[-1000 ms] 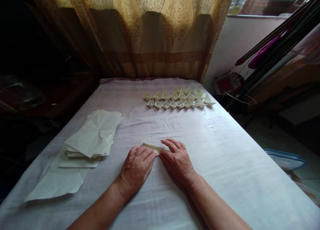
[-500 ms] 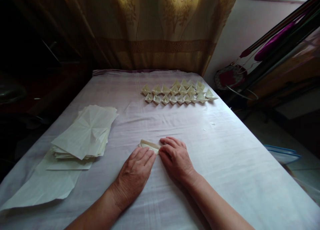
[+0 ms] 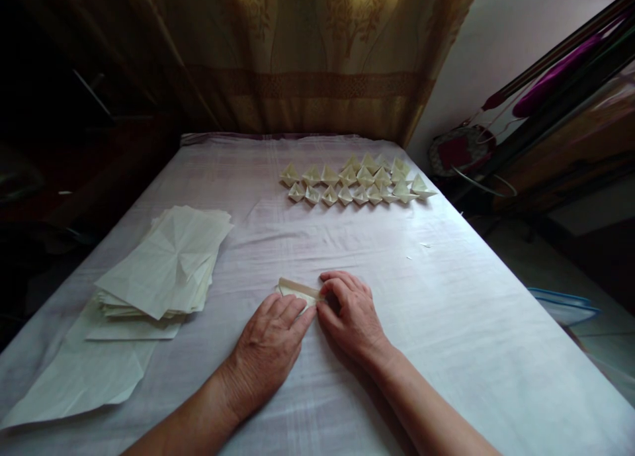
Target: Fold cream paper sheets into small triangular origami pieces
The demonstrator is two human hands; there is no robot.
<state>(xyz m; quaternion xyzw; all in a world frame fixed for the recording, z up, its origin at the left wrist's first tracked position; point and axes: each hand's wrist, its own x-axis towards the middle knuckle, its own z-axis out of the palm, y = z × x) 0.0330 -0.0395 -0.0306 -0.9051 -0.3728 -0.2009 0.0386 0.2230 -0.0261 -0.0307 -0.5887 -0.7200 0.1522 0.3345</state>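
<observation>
A small folded piece of cream paper (image 3: 297,288) lies on the bed sheet in front of me, a raised strip along its far edge. My left hand (image 3: 272,330) covers its near side, fingers held together and pressing it down, thumb reaching toward its right end. At that right end, the thumb and bent index finger of my right hand (image 3: 352,314) pinch the paper. The part of the paper under my fingers is hidden.
On the left lies a stack of creased paper sheets (image 3: 169,257), over a longer sheet (image 3: 79,383). Several folded paper boats (image 3: 330,175) stand in rows at the far right. Paper scraps (image 3: 425,245) lie nearer. A patterned curtain (image 3: 307,65) hangs behind.
My left hand has shifted slightly right along the paper, its thumb now closer to my right fingers. My right index finger is more bent at the paper's end. The view has tilted slightly.
</observation>
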